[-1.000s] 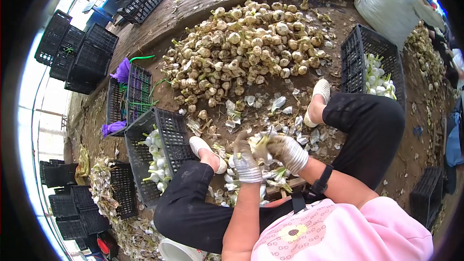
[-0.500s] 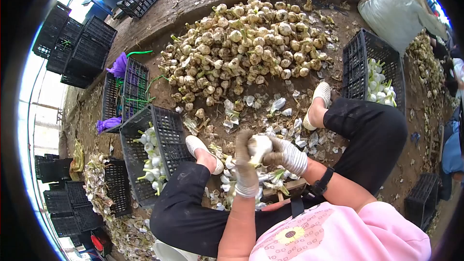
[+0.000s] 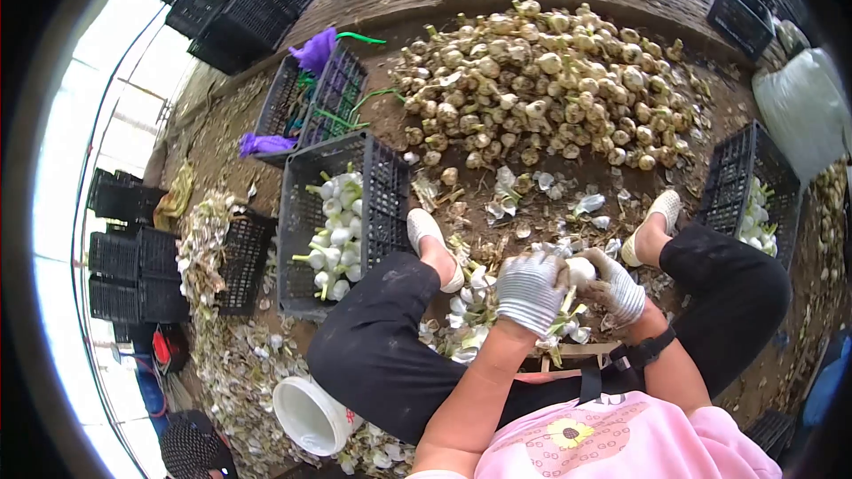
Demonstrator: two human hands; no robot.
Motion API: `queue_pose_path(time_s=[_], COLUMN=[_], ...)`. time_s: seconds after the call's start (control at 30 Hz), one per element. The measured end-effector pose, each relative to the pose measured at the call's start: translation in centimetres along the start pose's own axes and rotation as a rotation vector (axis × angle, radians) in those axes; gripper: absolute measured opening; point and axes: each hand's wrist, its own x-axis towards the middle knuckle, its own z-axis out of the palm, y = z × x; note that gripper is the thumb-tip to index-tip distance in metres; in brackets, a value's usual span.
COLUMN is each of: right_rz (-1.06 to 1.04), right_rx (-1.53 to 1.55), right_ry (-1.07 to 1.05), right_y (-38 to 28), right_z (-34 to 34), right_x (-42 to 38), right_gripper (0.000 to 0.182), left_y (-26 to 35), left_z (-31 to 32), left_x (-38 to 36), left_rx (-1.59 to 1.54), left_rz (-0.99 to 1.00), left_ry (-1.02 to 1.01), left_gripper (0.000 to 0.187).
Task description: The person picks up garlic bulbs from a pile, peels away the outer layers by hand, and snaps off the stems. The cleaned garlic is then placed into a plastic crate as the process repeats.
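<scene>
A white garlic bulb is between my two gloved hands, low over my lap. Its green stem points down toward me. My left hand, in a striped work glove, has its fingers closed around the stem side. From the other side my right hand grips the bulb with curled fingers, a dark band on that wrist. Beneath and beside the hands lie peeled skins and stem pieces. Beyond my feet rises a large heap of unpeeled garlic.
A black crate with cleaned garlic stands left of my foot; another crate with garlic is at right. Farther off are a crate with purple netting, a white bucket, a white sack and stacked black crates.
My view has swung left, so the scene sits farther right and the bucket shows fully. The bulb has turned in my hands, its stem now toward my left hand.
</scene>
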Motion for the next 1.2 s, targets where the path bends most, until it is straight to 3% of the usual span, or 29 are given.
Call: queue_pose_path(time_s=[0.07, 0.1, 0.13, 0.2, 0.27, 0.3, 0.37, 0.47, 0.57, 0.63, 0.67, 0.7, 0.73, 0.8, 0.83, 0.87, 0.93, 1.0, 1.07, 1.1, 1.2], right_rz=[0.064, 0.006, -0.052, -0.219, -0.110, -0.077, -0.070, -0.059, -0.047, -0.007, 0.013, 0.059, 0.037, -0.004, 0.002, -0.002, -0.010, 0.078, 0.172, 0.142, 0.196], right_rx=[0.084, 0.081, 0.080, 0.058, 0.136, 0.266, 0.433, 0.379, 0.383, 0.516, 0.585, 0.640, 0.665, 0.714, 0.783, 0.774, 0.755, 0.460, 0.119, 0.076, 0.240], right_ry=[-0.039, -0.088, -0.128, -0.195, -0.192, -0.193, -0.191, -0.085, -0.254, -0.240, -0.233, -0.196, -0.207, -0.238, -0.226, -0.232, -0.240, -0.232, -0.260, -0.307, -0.043], right_y=[0.1, -0.4, -1.1, -2.7, -3.1, -2.6, -1.8, -1.1, -0.4, -1.5, -1.9, -2.1, -2.1, -1.9, -1.5, -1.5, -1.9, -0.6, 0.5, 1.2, 0.3], right_z=[0.0, 0.0, 0.2, 1.4, 1.1, 0.9, 1.3, 1.9, 0.1, 0.6, 0.9, 0.9, 0.7, 0.6, 0.7, 0.5, 0.3, -0.1, -0.4, 0.0, 0.2], right_x=[-0.4, -0.8, -1.3, -1.5, -1.8, -1.7, -1.3, -0.9, -1.2, -1.6, -1.8, -1.8, -1.8, -1.6, -1.4, -1.4, -1.2, -0.6, 0.0, 0.1, 0.0], right_gripper=[0.048, 0.051, 0.055, 0.069, 0.075, 0.077, 0.083, 0.072, 0.057, 0.055, 0.054, 0.069, 0.069, 0.069, 0.069, 0.069, 0.068, 0.054, 0.045, 0.036, 0.032], left_y=[-0.4, -1.1, -3.0, -5.0, -6.8, -5.7, -4.2, -2.6, -1.4, -2.5, -2.7, -4.3, -5.8, -7.5, -7.8, -8.0, -5.8, -0.3, 1.3, -0.6, -5.4], left_z=[0.2, 1.3, 2.2, 3.0, 3.9, 2.6, 1.9, 1.8, -0.3, -2.0, -3.0, -3.2, -3.1, -2.2, -1.5, -0.9, 1.1, -0.4, -0.5, 0.9, 0.2], left_x=[-0.3, -1.0, -1.3, -1.7, -2.5, -2.2, -1.9, -1.8, -0.3, 0.8, 1.0, 0.8, 0.4, -0.8, -1.4, -2.0, -3.0, -1.7, -1.3, -1.2, -1.6], left_rx=[-0.140, -0.467, -1.054, -1.059, -1.083, -1.208, -1.448, -1.485, -1.680, -1.828, -1.800, -1.838, -1.875, -1.369, -0.724, -0.073, -0.154, -0.820, -0.992, -0.434, -0.916], left_rz=[-0.117, -0.371, -0.558, -0.678, -0.723, -0.819, -0.795, -0.759, -0.824, -0.845, -0.721, -0.708, -0.693, -0.774, -0.766, -0.583, -0.392, -0.622, -0.346, 0.005, -0.512], left_ry=[-0.029, 0.005, -0.039, 0.051, 0.085, 0.082, 0.064, 0.045, 0.156, 0.203, 0.180, 0.255, 0.334, 0.240, -0.189, -0.570, -0.430, -0.356, -0.285, -0.181, -0.182], left_gripper=[0.003, 0.003, 0.006, 0.006, 0.006, 0.007, 0.007, 0.006, 0.009, 0.013, 0.013, 0.013, 0.013, 0.015, 0.022, 0.037, 0.066, 0.080, 0.080, 0.067, 0.057])
